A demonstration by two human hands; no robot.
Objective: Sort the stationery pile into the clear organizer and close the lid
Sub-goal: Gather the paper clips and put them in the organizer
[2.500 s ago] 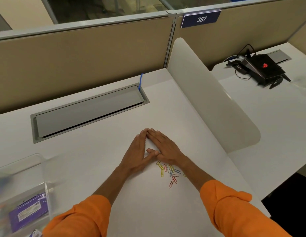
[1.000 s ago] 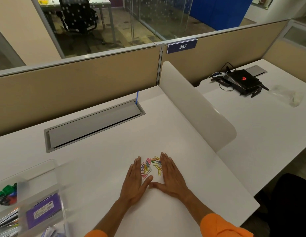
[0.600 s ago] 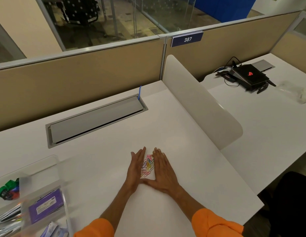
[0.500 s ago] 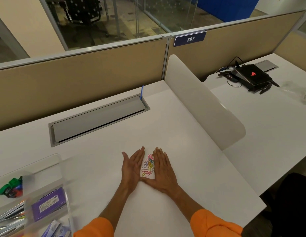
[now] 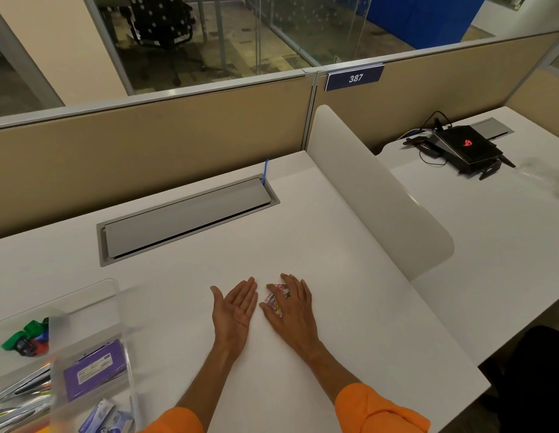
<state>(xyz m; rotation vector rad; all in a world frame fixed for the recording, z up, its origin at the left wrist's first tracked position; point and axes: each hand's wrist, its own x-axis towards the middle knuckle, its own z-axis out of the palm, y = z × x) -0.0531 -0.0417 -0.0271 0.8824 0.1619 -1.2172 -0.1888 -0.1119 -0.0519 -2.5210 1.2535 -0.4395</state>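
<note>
Coloured paper clips (image 5: pixel 274 300) are lying bunched on the white surface (image 5: pixel 334 276), partly under the right hand (image 5: pixel 292 314), whose fingers (image 5: pixel 298 292) are stretching flat over them. Just left of the clips, the left hand (image 5: pixel 234 310) is resting palm-up, its fingers relaxed and holding nothing. The clear organizer (image 5: pixel 94 310) is sitting well to the left of both hands.

Read "387", white numerals on a dark blue rectangular plate (image 5: pixel 354 78) atop the beige fabric partition (image 5: pixel 178 145). Right of and below that plate, marked with a glowing red emblem, no letters legible: a black slab-shaped device (image 5: pixel 465 148). Far below-left of the plate, printed too small to read: the white label on a purple flat packet (image 5: pixel 91 371).
</note>
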